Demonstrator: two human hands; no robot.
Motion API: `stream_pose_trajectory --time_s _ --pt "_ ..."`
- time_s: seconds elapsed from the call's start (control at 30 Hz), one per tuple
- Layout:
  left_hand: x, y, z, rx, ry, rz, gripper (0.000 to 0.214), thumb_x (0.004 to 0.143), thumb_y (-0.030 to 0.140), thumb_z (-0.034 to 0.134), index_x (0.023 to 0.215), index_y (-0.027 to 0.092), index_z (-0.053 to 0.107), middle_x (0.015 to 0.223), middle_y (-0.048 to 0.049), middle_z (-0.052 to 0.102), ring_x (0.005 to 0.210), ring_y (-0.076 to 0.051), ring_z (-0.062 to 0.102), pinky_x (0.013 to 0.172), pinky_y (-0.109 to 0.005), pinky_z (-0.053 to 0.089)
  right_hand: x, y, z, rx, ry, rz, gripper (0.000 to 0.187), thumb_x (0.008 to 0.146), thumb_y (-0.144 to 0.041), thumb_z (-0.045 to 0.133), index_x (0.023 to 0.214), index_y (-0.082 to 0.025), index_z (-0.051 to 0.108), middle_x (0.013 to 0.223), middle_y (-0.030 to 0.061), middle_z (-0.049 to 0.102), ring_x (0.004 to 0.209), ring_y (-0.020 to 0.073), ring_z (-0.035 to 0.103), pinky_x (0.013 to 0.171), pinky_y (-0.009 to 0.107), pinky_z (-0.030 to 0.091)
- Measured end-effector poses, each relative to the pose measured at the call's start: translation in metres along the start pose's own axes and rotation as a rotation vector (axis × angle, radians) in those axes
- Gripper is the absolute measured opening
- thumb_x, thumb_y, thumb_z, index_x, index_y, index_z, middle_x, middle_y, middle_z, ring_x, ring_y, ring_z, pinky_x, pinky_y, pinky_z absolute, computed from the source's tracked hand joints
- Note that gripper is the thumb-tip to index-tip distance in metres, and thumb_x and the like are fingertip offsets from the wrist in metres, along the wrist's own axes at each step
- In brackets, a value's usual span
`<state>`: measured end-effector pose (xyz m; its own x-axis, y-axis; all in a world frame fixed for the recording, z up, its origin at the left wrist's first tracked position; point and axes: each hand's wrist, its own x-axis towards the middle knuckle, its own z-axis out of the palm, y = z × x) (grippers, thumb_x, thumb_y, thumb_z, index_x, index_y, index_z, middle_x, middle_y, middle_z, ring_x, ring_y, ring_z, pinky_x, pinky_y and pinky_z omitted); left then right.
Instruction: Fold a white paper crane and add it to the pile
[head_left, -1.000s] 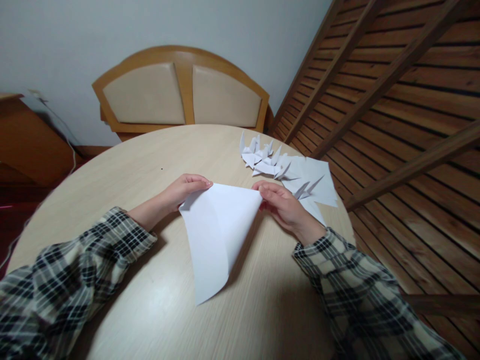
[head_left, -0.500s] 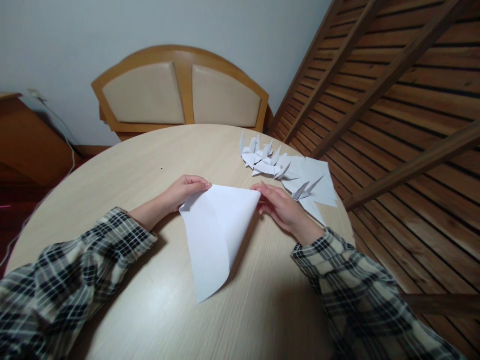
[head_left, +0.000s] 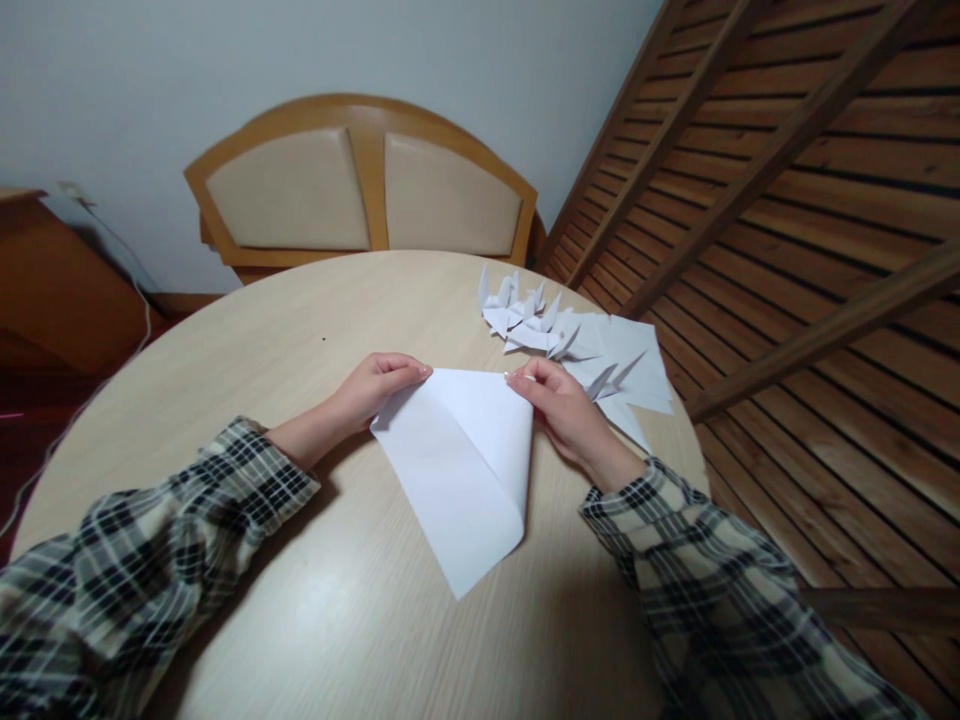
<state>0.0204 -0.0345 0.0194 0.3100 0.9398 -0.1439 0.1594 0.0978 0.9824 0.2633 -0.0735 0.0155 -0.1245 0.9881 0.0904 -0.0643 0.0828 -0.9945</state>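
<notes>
Between my two hands is a sheet of white paper [head_left: 465, 480], partly folded over, with its right side curling in a loose bend. Its lower corner points toward me above the table. My left hand [head_left: 382, 385] pinches the upper left corner, thumb on top and fingers underneath. At the upper right, my right hand [head_left: 559, 400] grips the edge between thumb and fingers. Just beyond my right hand lie several folded white paper cranes [head_left: 525, 315], some of them near flat white sheets [head_left: 630, 360].
The round light-wood table [head_left: 300, 620] fills the foreground. A chair with cream back panels [head_left: 292, 190] stands at its far side. Slatted wooden panelling [head_left: 825, 200] slopes along the right. At the left are a brown cabinet [head_left: 67, 280] and a white cable [head_left: 139, 285].
The paper's lower corner has swung to the right, and the folded-over part now shows a clear diagonal edge. My right thumb has shifted slightly left along the upper edge.
</notes>
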Motion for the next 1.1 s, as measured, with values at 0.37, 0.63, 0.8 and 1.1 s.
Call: stream_pose_trajectory --time_s 0.37,0.63,0.8,1.1 --pt "-0.004 0.001 0.012 0.038 0.177 0.123 0.024 0.073 0.038 0.068 0.075 0.014 0.067 0.061 -0.0011 0.061 0.046 -0.010 0.048 0.041 -0.022 0.032 -0.001 0.004 0.007 0.192 -0.132 0.181 0.044 0.071 -0.030 0.077 0.109 -0.021 0.056 0.115 0.0078 0.066 0.094 0.0190 0.064 0.089 0.038 0.052" --pt "-0.003 0.002 0.013 0.047 0.170 0.124 0.021 0.074 0.035 0.066 0.074 0.014 0.068 0.065 -0.0034 0.064 0.051 -0.011 0.050 0.042 -0.023 0.032 0.001 0.008 0.005 0.111 -0.024 0.172 0.041 0.068 -0.026 0.078 0.104 -0.020 0.058 0.110 0.0077 0.068 0.088 0.0183 0.065 0.083 0.037 0.054" --pt "-0.004 0.001 0.014 0.055 0.161 0.123 0.022 0.075 0.036 0.064 0.075 0.015 0.067 0.064 -0.0030 0.064 0.051 -0.011 0.051 0.043 -0.022 0.033 0.000 0.007 0.006 0.097 -0.003 0.173 0.039 0.068 -0.025 0.077 0.101 -0.020 0.059 0.106 0.0069 0.069 0.084 0.0176 0.065 0.080 0.037 0.054" --pt "-0.004 -0.002 0.015 0.031 0.174 0.153 0.026 0.072 0.041 0.067 0.075 0.014 0.066 0.063 -0.0010 0.061 0.049 -0.010 0.050 0.043 -0.021 0.034 0.001 0.008 0.007 0.068 0.023 0.163 0.039 0.066 -0.027 0.079 0.099 -0.020 0.059 0.103 0.0057 0.069 0.082 0.0179 0.065 0.077 0.035 0.054"
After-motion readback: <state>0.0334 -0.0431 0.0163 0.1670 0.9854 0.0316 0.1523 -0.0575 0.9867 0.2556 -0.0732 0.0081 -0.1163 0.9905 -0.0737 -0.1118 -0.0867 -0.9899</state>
